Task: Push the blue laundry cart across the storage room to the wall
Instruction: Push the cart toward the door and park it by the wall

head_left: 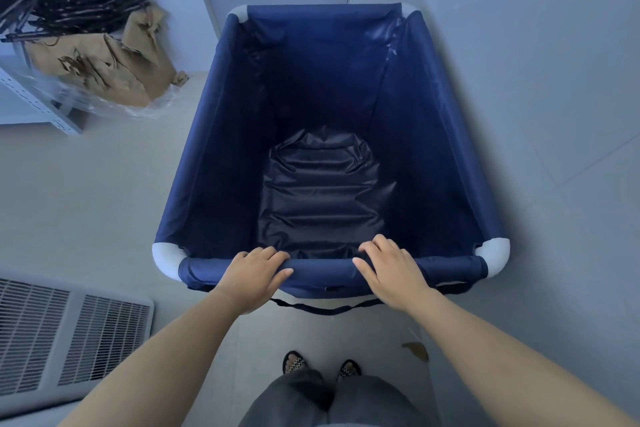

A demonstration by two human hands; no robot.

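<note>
A: Where is the blue cart (221,156)?

B: Centre frame, its far rim at 12 o'clock up against the wall (485,10).

A: And the grip?

B: Left hand (254,272) and right hand (389,269) each wrap the near rail (322,269), fingers curled over it. Brown paper (114,59) lies at 10 o'clock.

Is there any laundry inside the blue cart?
No, the cart holds nothing; only its dark wrinkled bottom lining shows, while the left hand and right hand grip its near rim.
</note>
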